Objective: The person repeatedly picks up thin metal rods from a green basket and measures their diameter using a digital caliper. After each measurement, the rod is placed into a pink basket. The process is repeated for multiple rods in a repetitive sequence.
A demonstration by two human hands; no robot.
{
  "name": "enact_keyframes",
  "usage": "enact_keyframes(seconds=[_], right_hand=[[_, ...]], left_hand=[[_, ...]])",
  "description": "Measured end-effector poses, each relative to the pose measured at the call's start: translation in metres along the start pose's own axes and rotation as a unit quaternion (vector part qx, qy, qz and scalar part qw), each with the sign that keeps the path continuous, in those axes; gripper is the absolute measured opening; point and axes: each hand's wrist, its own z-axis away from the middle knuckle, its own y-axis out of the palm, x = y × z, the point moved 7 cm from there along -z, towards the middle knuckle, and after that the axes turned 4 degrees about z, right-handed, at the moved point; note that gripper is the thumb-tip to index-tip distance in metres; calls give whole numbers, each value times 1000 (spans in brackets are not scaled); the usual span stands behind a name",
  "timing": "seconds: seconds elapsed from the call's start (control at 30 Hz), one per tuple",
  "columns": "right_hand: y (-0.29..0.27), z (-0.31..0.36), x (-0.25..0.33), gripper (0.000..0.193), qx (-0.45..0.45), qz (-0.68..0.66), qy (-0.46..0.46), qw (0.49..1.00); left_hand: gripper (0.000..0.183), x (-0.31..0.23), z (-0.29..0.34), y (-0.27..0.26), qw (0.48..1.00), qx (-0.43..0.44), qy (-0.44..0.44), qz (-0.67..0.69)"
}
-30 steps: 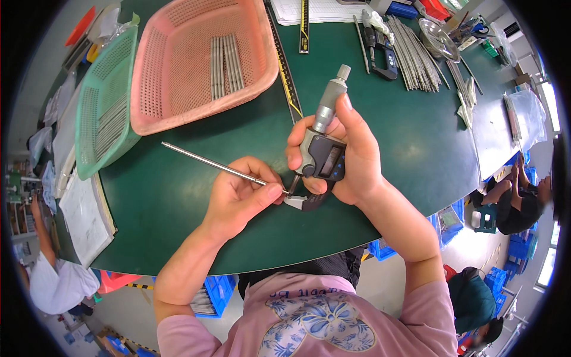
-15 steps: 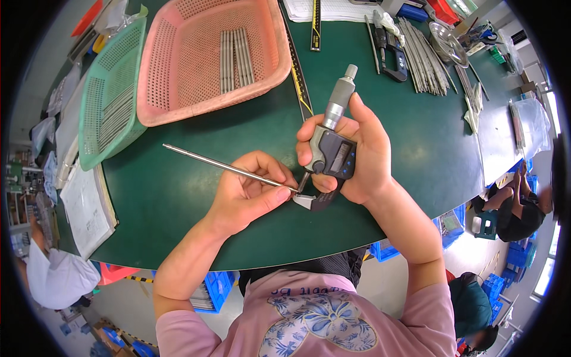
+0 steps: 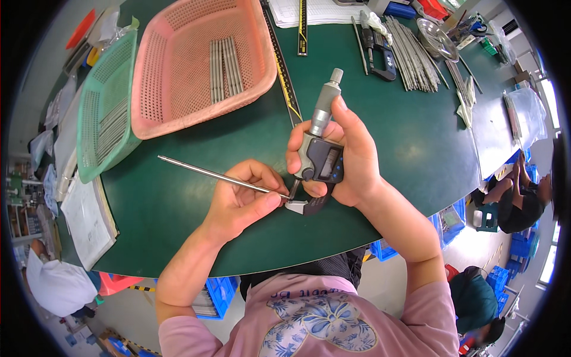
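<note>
the left hand (image 3: 241, 199) pinches a thin metal rod (image 3: 208, 173) near its right end, thumb and fingers clenched on it. the rod runs up and to the left from the hand, clear of the green table (image 3: 178, 214), and its free end hangs in the air in front of the pink basket (image 3: 196, 62). the right hand (image 3: 351, 157) is wrapped around a digital micrometer (image 3: 318, 160), gripping its body with the display facing up and the thimble pointing away from the person. the rod's near end sits in the gap of the micrometer's frame, just in front of the person's chest; whether the measuring faces touch it cannot be told.

judgement on handling: the rod looks light, stiff and smooth, so it is likely to slip or roll if held loosely. being long and slender, it would probably flex or swing if taken at the far end; the present hold, close to the measured end, looks like the sound place to grip it. the micrometer looks compact and fairly heavy for its size, and is best held by the frame and body, as now.

nearby: more rods (image 3: 223, 62) lie in the pink basket, others in the green basket (image 3: 104, 113) to its left. a bundle of rods (image 3: 410, 53) and a caliper (image 3: 377, 47) lie farther back on the right, with a steel ruler (image 3: 284, 77) between.
</note>
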Motion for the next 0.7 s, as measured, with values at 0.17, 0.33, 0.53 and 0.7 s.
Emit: enact_keyframes(seconds=[0.17,0.33,0.53,0.7], right_hand=[[0,0,0,68,1,7,-4,1000],[3,1,0,67,4,3,-9,1000],[1,-1,-2,67,13,-8,3,1000],[1,-1,-3,68,14,-14,16,1000]], left_hand=[[15,-1,0,0,1000,-17,-8,-20],[14,1,0,-4,999,-21,-17,-35],[17,1,0,-2,1000,-5,-15,12],[19,1,1,-1,999,17,-4,28]])
